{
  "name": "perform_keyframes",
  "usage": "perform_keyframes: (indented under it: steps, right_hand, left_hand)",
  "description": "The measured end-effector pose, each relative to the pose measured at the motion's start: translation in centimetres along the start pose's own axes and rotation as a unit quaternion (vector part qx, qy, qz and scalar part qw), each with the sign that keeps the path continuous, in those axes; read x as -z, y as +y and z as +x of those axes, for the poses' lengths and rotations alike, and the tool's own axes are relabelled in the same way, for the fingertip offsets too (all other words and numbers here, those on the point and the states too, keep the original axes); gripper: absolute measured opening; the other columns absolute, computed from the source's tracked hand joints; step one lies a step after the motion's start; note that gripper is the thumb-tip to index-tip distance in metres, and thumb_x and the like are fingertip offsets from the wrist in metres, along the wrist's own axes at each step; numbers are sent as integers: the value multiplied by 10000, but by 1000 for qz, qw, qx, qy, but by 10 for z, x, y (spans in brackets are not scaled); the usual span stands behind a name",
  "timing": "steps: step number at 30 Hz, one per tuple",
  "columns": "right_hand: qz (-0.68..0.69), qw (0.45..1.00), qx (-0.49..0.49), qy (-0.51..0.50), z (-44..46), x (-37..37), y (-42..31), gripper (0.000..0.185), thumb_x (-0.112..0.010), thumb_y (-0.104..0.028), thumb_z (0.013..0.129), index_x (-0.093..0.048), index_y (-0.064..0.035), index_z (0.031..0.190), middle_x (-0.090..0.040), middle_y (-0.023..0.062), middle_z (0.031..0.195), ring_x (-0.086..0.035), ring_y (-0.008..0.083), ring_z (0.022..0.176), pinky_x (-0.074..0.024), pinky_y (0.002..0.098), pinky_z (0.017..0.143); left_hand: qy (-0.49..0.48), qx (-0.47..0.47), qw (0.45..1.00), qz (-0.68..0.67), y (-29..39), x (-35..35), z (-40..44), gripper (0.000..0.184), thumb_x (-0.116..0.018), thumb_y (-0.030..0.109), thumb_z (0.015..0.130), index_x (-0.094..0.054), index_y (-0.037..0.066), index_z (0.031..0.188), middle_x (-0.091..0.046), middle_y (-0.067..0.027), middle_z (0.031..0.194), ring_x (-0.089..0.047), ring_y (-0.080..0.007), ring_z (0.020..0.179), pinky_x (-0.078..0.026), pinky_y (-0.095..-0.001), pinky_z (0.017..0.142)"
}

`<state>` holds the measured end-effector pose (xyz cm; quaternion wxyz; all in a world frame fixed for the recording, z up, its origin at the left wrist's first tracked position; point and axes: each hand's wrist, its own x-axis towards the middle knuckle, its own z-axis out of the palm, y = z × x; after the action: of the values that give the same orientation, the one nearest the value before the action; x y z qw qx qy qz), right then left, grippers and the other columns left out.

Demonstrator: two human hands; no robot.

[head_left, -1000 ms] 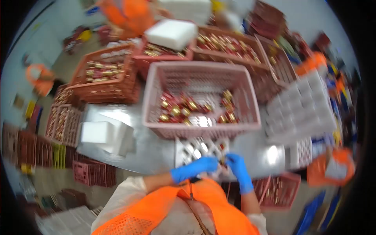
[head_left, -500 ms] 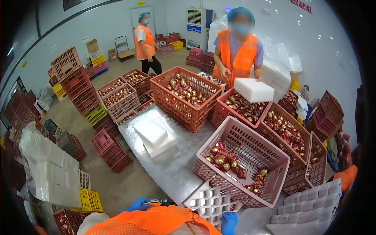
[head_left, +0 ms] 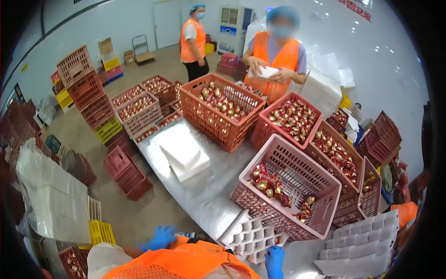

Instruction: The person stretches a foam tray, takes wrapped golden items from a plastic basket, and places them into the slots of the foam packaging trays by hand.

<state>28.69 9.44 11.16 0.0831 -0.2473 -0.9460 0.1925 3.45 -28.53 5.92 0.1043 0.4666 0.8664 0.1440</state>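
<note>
My left hand (head_left: 159, 238), in a blue glove, is out past the table's near-left edge, fingers apart and nothing visible in them. At the right edge of a white foam tray (head_left: 251, 236) with square pockets is my blue-gloved right hand (head_left: 274, 261); its fingertips are too small and partly hidden to show a grip. A small red piece shows by the tray's right corner. Just beyond the tray stands a pink crate (head_left: 320, 225) with several red-and-gold wrapped pieces (head_left: 264, 181) on its bottom.
Two white foam blocks (head_left: 182, 151) lie stacked on the metal table (head_left: 204, 200). Fuller crates, including an orange-red one (head_left: 218, 125), line its far side. Stacked foam trays (head_left: 360, 244) sit at right. Across the table, a co-worker (head_left: 274, 56) holds a white block; another person (head_left: 193, 42) stands behind.
My left hand has moved left and away from my body. My right hand stays by the tray. The co-worker has lifted the white block off the crate to the chest; the far person has moved right.
</note>
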Motion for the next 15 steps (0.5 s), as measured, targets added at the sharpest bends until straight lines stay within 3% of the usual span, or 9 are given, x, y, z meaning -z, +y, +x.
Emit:
perform_keyframes:
  steps: [1,2,5,6,7,10,11,13,15]
  right_hand:
    - [-65,998,-13,2,2,0,-6,322,-629,27,670,-606,-19,988,-544,150,1016,-520,342,991,-426,441,855]
    - [-34,998,32,50,15,1,-19,320,-621,20,687,-610,-29,1003,-552,154,1029,-520,350,992,-417,433,868]
    - [170,980,98,42,61,24,-100,260,-587,1,775,-614,-36,1031,-595,154,1045,-545,322,990,-418,390,893]
    - [284,953,100,-33,80,27,-134,227,-577,2,793,-623,-30,1013,-610,147,1013,-569,303,962,-440,369,862]
    - [365,914,122,-131,96,23,-162,210,-555,7,809,-631,-30,1002,-618,140,989,-582,285,952,-449,353,849]
    - [464,783,284,-302,121,-32,-226,259,-509,30,819,-605,-32,1052,-605,130,1045,-567,300,997,-437,359,889]
    - [464,767,304,-321,119,-55,-243,281,-524,21,808,-591,-33,1075,-602,146,1040,-566,309,1000,-436,370,894]
    - [464,748,326,-346,102,-102,-258,308,-538,13,797,-577,-34,1099,-598,162,1035,-565,318,1003,-434,381,899]
    - [310,803,378,-341,85,-143,-258,334,-575,-89,790,-556,-42,1120,-577,205,1041,-545,329,1032,-434,402,883]
  left_hand:
    - [-34,32,997,65,2,9,0,255,-498,252,854,-616,86,1008,-567,-153,1129,-548,-332,986,-428,-413,856]
    - [-67,90,984,-139,-10,-1,-2,243,-482,253,867,-621,85,974,-588,-141,1056,-562,-304,933,-439,-403,829]
    - [-133,261,776,-559,-26,7,-6,110,-547,142,853,-613,57,880,-565,-35,784,-501,-128,745,-456,-283,693]
    - [-38,102,889,-444,-29,19,-1,87,-645,67,790,-610,59,869,-559,2,784,-480,-107,742,-444,-261,677]
    - [-77,161,838,-516,-42,15,1,139,-694,55,757,-608,60,866,-559,30,810,-470,-74,745,-432,-239,668]
    - [-117,168,811,-548,-61,18,17,208,-701,71,775,-588,50,948,-579,11,877,-523,-65,797,-455,-226,719]
    - [-123,177,804,-555,-62,20,21,208,-701,71,775,-588,50,948,-579,11,877,-523,-65,797,-455,-226,719]
    - [-175,272,701,-636,-64,24,24,264,-705,67,769,-585,49,1003,-588,-2,905,-541,-81,818,-455,-229,734]
    - [-196,289,651,-674,-72,19,21,279,-707,86,769,-588,47,1018,-593,-9,926,-548,-88,825,-459,-233,734]
